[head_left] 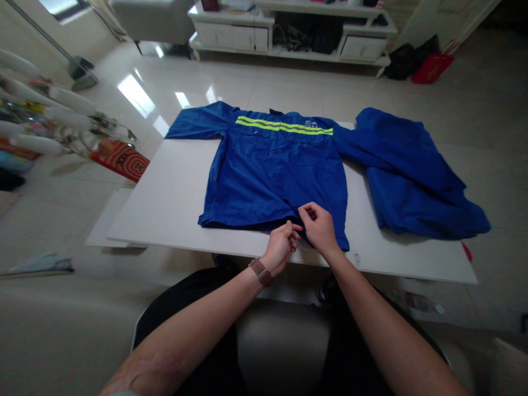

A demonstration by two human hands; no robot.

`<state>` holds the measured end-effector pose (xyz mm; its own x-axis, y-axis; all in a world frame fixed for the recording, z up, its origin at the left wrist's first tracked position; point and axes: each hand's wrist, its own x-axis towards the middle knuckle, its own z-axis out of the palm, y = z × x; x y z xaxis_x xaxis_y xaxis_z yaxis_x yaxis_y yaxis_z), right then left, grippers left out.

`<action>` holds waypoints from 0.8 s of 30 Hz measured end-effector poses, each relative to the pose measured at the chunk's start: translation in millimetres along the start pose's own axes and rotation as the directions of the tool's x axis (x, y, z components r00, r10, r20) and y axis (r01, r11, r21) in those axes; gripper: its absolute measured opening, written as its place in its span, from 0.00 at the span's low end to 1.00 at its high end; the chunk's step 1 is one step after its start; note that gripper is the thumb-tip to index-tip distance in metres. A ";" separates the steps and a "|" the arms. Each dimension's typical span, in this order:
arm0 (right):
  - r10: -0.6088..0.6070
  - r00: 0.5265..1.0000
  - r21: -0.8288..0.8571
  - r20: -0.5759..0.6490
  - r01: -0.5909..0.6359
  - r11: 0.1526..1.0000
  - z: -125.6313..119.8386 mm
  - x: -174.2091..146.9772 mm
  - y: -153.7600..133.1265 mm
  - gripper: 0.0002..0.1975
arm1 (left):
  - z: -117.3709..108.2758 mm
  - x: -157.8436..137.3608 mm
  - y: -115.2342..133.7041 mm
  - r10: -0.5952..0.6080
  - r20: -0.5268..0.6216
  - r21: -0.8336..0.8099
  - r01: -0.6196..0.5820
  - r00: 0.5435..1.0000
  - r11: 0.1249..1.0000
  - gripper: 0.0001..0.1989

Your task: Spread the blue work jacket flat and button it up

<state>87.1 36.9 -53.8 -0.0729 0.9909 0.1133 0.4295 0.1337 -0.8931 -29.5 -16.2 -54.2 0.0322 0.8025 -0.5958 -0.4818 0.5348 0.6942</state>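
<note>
A blue work jacket [256, 176] with a yellow-and-grey reflective stripe across the chest lies spread on the white table [165, 187], collar away from me. Its left-side sleeve is stretched out flat; the other reaches over a heap of blue cloth [412, 181]. My right hand [318, 225] pinches the front edge of the jacket near the hem, fingers closed on the fabric. Close beside it, my left hand [282, 242], with a brown watch strap at the wrist, is at the hem with its fingers curled; whether it grips the cloth is unclear.
The table's front edge runs just before my knees. Beyond it stands a white TV cabinet [231, 36]. On the floor are a red bag [433, 67] at the right and a red patterned box [119, 159] at the left. A plastic bottle [423, 302] lies under the table's right side.
</note>
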 end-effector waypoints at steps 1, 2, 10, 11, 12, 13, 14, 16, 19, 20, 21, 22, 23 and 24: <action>0.002 1.000 0.001 0.002 -0.002 1.000 0.2 -0.2 0.1 0.14 | -0.4 0.0 -0.5 0.060 0.034 0.076 -0.062 0.998 0.995 0.17; 0.004 1.000 0.001 0.002 -0.004 1.000 0.3 -0.4 0.1 0.14 | -0.9 -0.2 -0.6 0.115 0.076 0.150 -0.125 0.991 0.981 0.16; 0.032 0.999 0.021 0.006 -0.032 0.999 -0.4 -0.7 -1.3 0.14 | -2.3 -2.4 3.8 0.245 0.204 0.290 -0.297 0.948 0.910 0.17; 0.035 0.999 0.025 0.011 -0.035 0.999 -0.4 -0.8 -1.6 0.14 | -2.4 -1.6 3.7 0.251 0.213 0.302 -0.308 0.944 0.902 0.17; 0.037 0.999 0.029 0.019 -0.038 0.999 -0.3 -0.8 -1.7 0.14 | -2.6 -0.5 3.2 0.257 0.224 0.316 -0.319 0.940 0.893 0.16; 0.037 0.999 0.029 0.029 -0.038 0.999 -0.1 -1.0 -1.8 0.14 | -2.8 0.8 2.3 0.259 0.234 0.333 -0.328 0.937 0.884 0.15; 0.034 0.999 0.024 0.036 -0.034 0.999 0.3 -1.2 -1.8 0.13 | -3.0 1.9 1.0 0.256 0.243 0.353 -0.331 0.936 0.875 0.14; 0.025 0.999 0.004 0.041 -0.025 1.000 1.5 -1.8 -1.7 0.13 | -3.4 3.1 -2.9 0.225 0.271 0.417 -0.325 0.936 0.849 0.11; 0.011 1.000 -0.027 0.024 -0.010 1.000 3.3 -2.9 -2.4 0.13 | -2.5 0.1 -9.8 0.191 0.347 0.626 -0.378 0.918 0.682 0.10; 0.005 1.000 -0.035 0.019 -0.005 0.999 3.5 -3.2 -3.1 0.13 | -1.8 -2.1 -11.5 0.192 0.377 0.687 -0.413 0.906 0.598 0.10; -0.002 1.000 -0.045 0.015 0.003 0.999 3.5 -3.4 -3.8 0.13 | -1.0 -4.6 -12.5 0.194 0.406 0.728 -0.444 0.893 0.522 0.09; -0.010 1.000 -0.057 0.012 0.011 0.998 3.2 -3.5 -4.7 0.12 | -0.3 -7.3 -12.7 0.190 0.434 0.752 -0.470 0.881 0.462 0.09; -0.016 1.000 -0.071 0.009 0.017 0.997 2.6 -3.5 -5.6 0.12 | 0.3 -9.9 -12.1 0.178 0.458 0.767 -0.488 0.871 0.417 0.10; -0.020 1.000 -0.085 0.005 0.020 0.996 1.8 -3.4 -6.4 0.12 | 0.7 -12.5 -10.8 0.161 0.476 0.783 -0.500 0.865 0.372 0.10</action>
<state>83.0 32.7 -49.2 -0.0859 0.9879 0.1290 0.5031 0.1548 -0.8503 -24.1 -31.8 -54.0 0.3666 0.9061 -0.2113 0.4901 0.0050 0.8716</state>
